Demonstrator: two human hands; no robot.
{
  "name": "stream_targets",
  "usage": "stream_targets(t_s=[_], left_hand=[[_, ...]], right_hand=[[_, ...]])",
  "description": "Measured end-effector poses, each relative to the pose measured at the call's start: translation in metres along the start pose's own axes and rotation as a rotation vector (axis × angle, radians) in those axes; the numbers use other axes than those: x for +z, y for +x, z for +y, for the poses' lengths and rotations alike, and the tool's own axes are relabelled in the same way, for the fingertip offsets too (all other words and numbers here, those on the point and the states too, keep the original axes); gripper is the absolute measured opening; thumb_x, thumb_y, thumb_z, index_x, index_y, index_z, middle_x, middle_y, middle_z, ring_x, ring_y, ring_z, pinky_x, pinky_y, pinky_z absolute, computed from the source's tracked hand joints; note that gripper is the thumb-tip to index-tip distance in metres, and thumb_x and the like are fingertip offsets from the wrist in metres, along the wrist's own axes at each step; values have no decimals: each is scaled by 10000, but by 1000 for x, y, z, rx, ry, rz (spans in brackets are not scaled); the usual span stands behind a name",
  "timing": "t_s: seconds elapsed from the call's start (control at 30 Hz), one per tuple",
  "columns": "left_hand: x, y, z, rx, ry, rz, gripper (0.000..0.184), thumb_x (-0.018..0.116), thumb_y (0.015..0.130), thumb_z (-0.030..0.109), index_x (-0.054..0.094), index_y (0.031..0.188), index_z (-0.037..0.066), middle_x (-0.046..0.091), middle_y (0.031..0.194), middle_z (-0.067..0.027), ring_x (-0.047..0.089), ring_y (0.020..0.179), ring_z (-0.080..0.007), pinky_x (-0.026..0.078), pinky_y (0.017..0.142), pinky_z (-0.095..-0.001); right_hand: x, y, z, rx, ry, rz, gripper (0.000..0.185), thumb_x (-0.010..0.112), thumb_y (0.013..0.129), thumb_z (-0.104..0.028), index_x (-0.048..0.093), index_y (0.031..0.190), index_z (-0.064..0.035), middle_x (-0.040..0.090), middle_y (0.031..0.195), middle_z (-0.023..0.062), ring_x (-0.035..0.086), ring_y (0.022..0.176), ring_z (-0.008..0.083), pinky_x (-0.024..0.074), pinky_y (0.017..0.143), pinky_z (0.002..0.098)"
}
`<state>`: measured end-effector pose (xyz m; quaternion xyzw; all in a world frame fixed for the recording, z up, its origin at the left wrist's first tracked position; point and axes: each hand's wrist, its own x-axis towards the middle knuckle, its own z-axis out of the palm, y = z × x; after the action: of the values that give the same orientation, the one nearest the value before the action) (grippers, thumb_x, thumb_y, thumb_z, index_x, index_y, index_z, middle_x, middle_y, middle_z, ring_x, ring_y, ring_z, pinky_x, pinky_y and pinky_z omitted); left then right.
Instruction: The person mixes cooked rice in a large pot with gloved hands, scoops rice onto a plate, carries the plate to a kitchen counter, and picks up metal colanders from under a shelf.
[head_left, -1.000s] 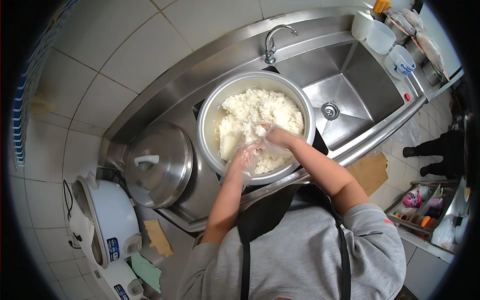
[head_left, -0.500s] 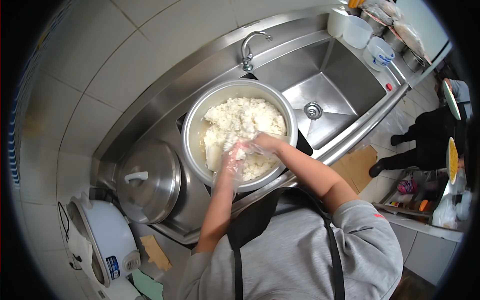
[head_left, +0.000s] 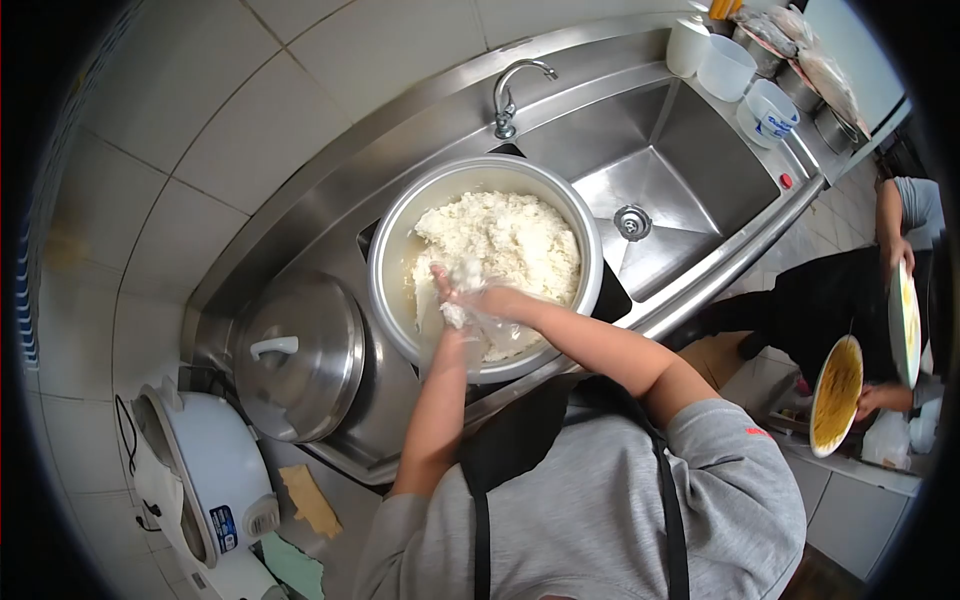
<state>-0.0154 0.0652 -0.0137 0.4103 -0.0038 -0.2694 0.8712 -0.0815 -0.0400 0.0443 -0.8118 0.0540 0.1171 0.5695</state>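
Note:
A large metal pot (head_left: pixel 388 250) holds a mound of cooked white rice (head_left: pixel 510 232). My left hand (head_left: pixel 446 298), in a clear plastic glove, is over the front left of the rice with its fingers stretched out. A small white clump of rice clings near its palm. Against it lies my right hand (head_left: pixel 492 302), also in loose clear plastic; its fingers are smeared by motion and partly hidden. Both hands are inside the pot's rim, close above the rice.
Right of the pot is a steel sink basin (head_left: pixel 660 180) with a faucet (head_left: pixel 505 100). A big lid (head_left: pixel 300 375) leans at left, above a rice cooker (head_left: pixel 215 470). Plastic tubs (head_left: pixel 727 68) stand at the far corner. At right, another person (head_left: pixel 850 285) carries plates (head_left: pixel 838 395).
My hands have shifted a little left and come together, the right one crossing toward the left palm. The other person has come nearer, with the plate of yellow food now lower and closer.

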Motion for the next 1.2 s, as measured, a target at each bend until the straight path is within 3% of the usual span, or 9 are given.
stream_targets(t_s=[0.17, 0.37, 0.47, 0.57, 0.73, 0.83, 0.93, 1.1, 1.2], left_hand=[[17, -10, 29, -49, 500, 55, 513, 474, 807, 314, 346, 1233, 58, 466, 1113, -105, 481, 987, -254, 417, 816, -348], [70, -19, 78, -165, 1232, 98, 472, 454, 808, 73, 276, 1242, 12, 459, 1126, -177, 479, 1003, -350, 394, 835, -385], [6, 21, 44, 199, 1137, -15, 641, 583, 735, 100, 209, 1250, 28, 388, 1172, -207, 440, 1055, -359, 367, 893, -394], [9, 27, 62, 213, 1420, -65, 819, 697, 661, 189, 171, 1273, 49, 320, 1214, -232, 399, 1105, -335, 337, 943, -379], [1, 45, 103, -85, 1351, -77, 934, 781, 554, 404, 310, 1272, 35, 354, 1240, -241, 387, 1150, -336, 355, 948, -365], [-37, 51, 99, -337, 1726, 0, 902, 791, 486, 434, 425, 1197, 16, 456, 1186, -257, 482, 1084, -313, 398, 903, -331], [-70, 37, 61, -277, 1906, 85, 961, 780, 454, 487, 431, 1201, -8, 482, 1180, -237, 501, 1074, -303, 431, 850, -328], [-77, 40, 91, -756, 1124, -132, 1002, 745, 508, 521, 364, 1263, -16, 440, 1236, -212, 450, 1127, -293, 356, 931, -338], [-100, 49, 45, -800, 1018, -54, 960, 708, 540, 568, 407, 1237, -20, 421, 1255, -212, 410, 1163, -283, 324, 952, -355]], right_hand=[[-11, 18, 14, 182, 333, 88, 539, 408, 847, -491, 531, 1114, -39, 562, 1042, 207, 510, 1005, 288, 369, 877, 359], [-21, 52, 53, -24, -151, 187, 376, 456, 849, -274, 473, 1177, -91, 536, 1046, 192, 495, 1023, 293, 380, 861, 363], [-42, 35, -2, 33, -361, 217, 402, 509, 791, -196, 474, 1178, -92, 501, 1106, 209, 487, 1048, 324, 388, 876, 372], [-48, 29, -28, 115, -464, 233, 404, 528, 737, -150, 508, 1131, -66, 482, 1132, 231, 513, 1011, 346, 418, 858, 382], [-47, 26, -49, 196, -578, 80, 356, 515, 743, -207, 562, 1058, -47, 525, 1106, 202, 521, 1007, 332, 415, 867, 383], [-37, 28, -58, 261, -616, -138, 330, 505, 749, -243, 602, 978, -25, 571, 1039, 186, 535, 990, 316, 417, 861, 382], [-13, 37, -21, 187, -635, -182, 342, 506, 754, -248, 605, 991, -22, 581, 1009, 195, 545, 975, 312, 416, 855, 379], [3, 30, -5, 259, -554, -246, 416, 489, 751, -288, 572, 1069, -32, 545, 1095, 193, 509, 1037, 316, 384, 888, 383], [8, 37, 19, 234, -530, -173, 411, 478, 750, -288, 570, 1083, -66, 532, 1120, 189, 500, 1055, 307, 371, 899, 376]])
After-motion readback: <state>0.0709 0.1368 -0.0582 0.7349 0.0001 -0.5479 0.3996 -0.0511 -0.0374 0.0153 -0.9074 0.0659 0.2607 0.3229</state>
